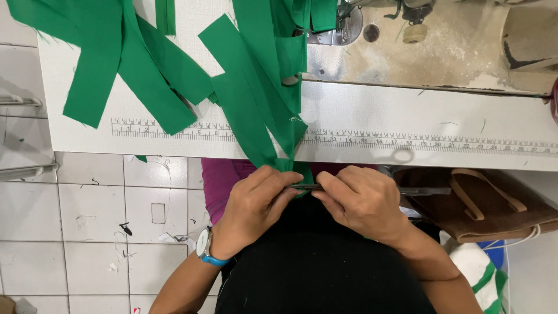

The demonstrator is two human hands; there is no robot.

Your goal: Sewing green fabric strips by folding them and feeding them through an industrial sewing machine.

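Our left hand (256, 195) and right hand (360, 200) pinch a green fabric strip (273, 116) hanging off the counter (407, 122) – scissors (427, 191) and a brown bag (482, 203) lie right – more strips crowd the sewing machine (407, 35).

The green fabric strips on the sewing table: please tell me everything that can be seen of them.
The green fabric strips are long flat bands of plain woven-looking cloth with slightly frayed cut edges. Several lie crossed over each other on the white table, covering part of its printed ruler. One bundle runs from near the sewing machine down over the table's front edge, where the left hand and the right hand pinch its lower end together with a thin dark tool.
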